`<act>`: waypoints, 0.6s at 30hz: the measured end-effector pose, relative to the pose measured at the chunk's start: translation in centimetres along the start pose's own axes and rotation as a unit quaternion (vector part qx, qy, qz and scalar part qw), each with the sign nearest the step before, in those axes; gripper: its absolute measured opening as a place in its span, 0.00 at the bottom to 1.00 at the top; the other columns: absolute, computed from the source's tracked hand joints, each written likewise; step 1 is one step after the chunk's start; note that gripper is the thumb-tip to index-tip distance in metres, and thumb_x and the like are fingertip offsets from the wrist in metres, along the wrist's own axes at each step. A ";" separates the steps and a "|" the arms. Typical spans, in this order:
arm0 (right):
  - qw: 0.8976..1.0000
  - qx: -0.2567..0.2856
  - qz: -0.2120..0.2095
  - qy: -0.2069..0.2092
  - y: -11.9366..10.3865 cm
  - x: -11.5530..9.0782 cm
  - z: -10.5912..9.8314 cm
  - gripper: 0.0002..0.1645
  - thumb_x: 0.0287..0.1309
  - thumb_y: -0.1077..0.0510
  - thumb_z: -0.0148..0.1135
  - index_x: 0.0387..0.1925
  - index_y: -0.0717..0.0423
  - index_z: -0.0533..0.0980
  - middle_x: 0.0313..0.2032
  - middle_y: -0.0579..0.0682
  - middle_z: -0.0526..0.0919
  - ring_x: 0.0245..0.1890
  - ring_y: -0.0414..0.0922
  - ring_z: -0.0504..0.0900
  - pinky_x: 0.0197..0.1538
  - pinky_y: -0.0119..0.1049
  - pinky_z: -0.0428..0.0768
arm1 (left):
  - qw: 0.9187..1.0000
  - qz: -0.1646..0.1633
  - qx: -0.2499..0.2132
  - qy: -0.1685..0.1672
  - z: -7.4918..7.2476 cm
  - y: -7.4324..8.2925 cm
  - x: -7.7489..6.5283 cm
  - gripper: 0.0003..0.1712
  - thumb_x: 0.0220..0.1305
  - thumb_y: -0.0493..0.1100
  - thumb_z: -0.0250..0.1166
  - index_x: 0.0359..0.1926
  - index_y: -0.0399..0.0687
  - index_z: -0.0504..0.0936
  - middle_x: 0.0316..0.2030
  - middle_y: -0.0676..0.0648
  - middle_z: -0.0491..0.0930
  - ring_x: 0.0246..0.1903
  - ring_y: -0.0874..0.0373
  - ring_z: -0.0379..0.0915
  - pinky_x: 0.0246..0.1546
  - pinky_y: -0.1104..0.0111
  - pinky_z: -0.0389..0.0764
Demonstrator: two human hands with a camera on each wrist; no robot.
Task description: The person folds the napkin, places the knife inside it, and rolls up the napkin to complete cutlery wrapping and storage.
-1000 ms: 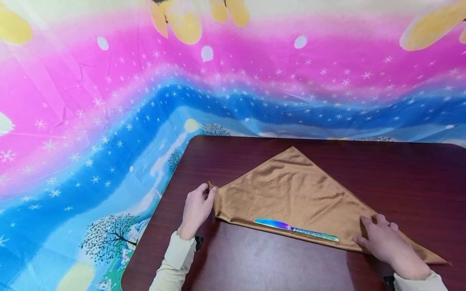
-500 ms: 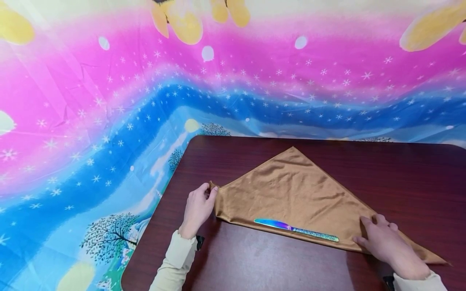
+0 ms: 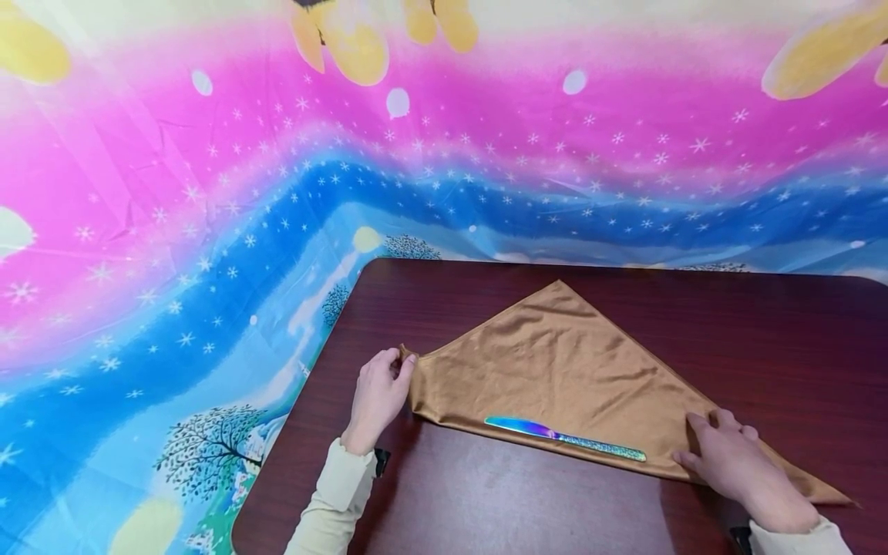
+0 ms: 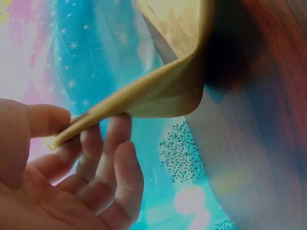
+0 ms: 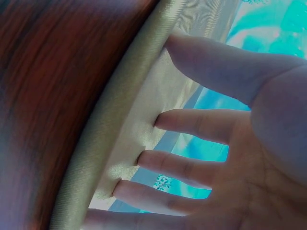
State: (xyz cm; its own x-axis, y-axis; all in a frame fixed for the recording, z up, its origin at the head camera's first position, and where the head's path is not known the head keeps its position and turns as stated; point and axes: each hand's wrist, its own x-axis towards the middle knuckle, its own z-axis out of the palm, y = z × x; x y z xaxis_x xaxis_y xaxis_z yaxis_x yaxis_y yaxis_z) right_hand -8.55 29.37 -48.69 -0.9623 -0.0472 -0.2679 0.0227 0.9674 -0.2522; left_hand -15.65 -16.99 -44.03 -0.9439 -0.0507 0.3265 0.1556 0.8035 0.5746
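A golden-brown satin napkin (image 3: 548, 362), folded into a triangle, lies on the dark table with its peak pointing to the back. My left hand (image 3: 375, 401) pinches its left corner between thumb and fingers; in the left wrist view this corner of the napkin (image 4: 158, 91) is raised. On the right part of the napkin rests my right hand (image 3: 738, 462), fingers spread and mostly straight, with fingertips (image 5: 168, 120) pressing the fabric in the right wrist view. Between the hands, an iridescent table knife (image 3: 565, 439) lies along the front fold, blade to the left.
The dark red-brown wooden table (image 3: 798, 347) has rounded back corners. Behind and to the left of it hangs a pink and blue printed backdrop cloth (image 3: 444, 154) with snowflakes and trees. The napkin's right tip (image 3: 829, 493) reaches past the right hand.
The left hand and the pinched corner have shifted very slightly to the right. The right hand, the knife and the rest of the napkin stay in place.
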 end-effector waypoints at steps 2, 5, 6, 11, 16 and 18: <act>1.000 0.001 0.000 -0.001 0.1 0.1 0.0 0.47 0.54 0.42 0.67 0.59 0.76 0.65 0.53 0.85 0.59 0.44 0.84 0.62 0.44 0.68 0.68 | 1.000 0.009 0.002 0.009 0.1 -0.1 0.0 0.17 0.64 0.44 0.61 0.19 0.49 0.71 0.20 0.51 0.70 0.20 0.58 0.64 0.23 0.68 0.65; 1.000 0.001 -0.002 -0.001 0.2 0.2 0.1 0.48 0.54 0.41 0.66 0.59 0.76 0.65 0.53 0.85 0.59 0.44 0.84 0.62 0.44 0.68 0.68 | 1.000 0.015 -0.002 0.016 0.1 -0.1 0.0 0.16 0.64 0.44 0.62 0.19 0.49 0.71 0.20 0.50 0.70 0.21 0.58 0.64 0.23 0.69 0.65; 1.000 0.001 -0.002 -0.001 0.3 0.2 0.2 0.48 0.54 0.40 0.66 0.59 0.76 0.65 0.53 0.85 0.59 0.44 0.84 0.62 0.44 0.68 0.68 | 1.000 0.016 -0.003 0.017 0.2 -0.1 0.0 0.16 0.64 0.44 0.62 0.19 0.48 0.71 0.20 0.50 0.70 0.21 0.58 0.64 0.23 0.69 0.65; 1.000 0.004 0.001 0.001 0.3 0.2 0.2 0.48 0.54 0.41 0.66 0.59 0.76 0.64 0.53 0.85 0.59 0.45 0.84 0.61 0.44 0.69 0.68 | 1.000 0.014 -0.013 0.015 0.1 0.1 0.1 0.15 0.64 0.44 0.61 0.21 0.48 0.73 0.21 0.51 0.71 0.21 0.60 0.66 0.23 0.71 0.66; 1.000 0.005 0.002 0.001 0.3 0.1 0.2 0.48 0.54 0.41 0.66 0.59 0.76 0.64 0.53 0.84 0.59 0.45 0.84 0.61 0.44 0.69 0.68 | 0.999 0.004 -0.029 0.016 0.0 0.4 0.2 0.15 0.64 0.44 0.61 0.21 0.49 0.74 0.20 0.52 0.74 0.20 0.62 0.69 0.23 0.72 0.68; 1.000 0.006 0.003 -0.001 0.2 0.1 0.2 0.48 0.54 0.41 0.66 0.59 0.76 0.64 0.53 0.84 0.58 0.45 0.84 0.61 0.44 0.69 0.68 | 0.999 0.001 -0.033 0.017 0.0 0.5 0.2 0.15 0.64 0.44 0.61 0.21 0.49 0.74 0.19 0.52 0.74 0.19 0.63 0.69 0.23 0.72 0.68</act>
State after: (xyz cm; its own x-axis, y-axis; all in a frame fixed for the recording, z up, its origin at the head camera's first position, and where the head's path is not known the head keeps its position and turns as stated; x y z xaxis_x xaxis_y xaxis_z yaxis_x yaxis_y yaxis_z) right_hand -8.60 29.53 -48.91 -0.9614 -0.0422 -0.2719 0.0318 0.9644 -0.2624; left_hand -15.80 -16.59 -43.66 -0.9334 -0.0692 0.3520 0.1779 0.7628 0.6217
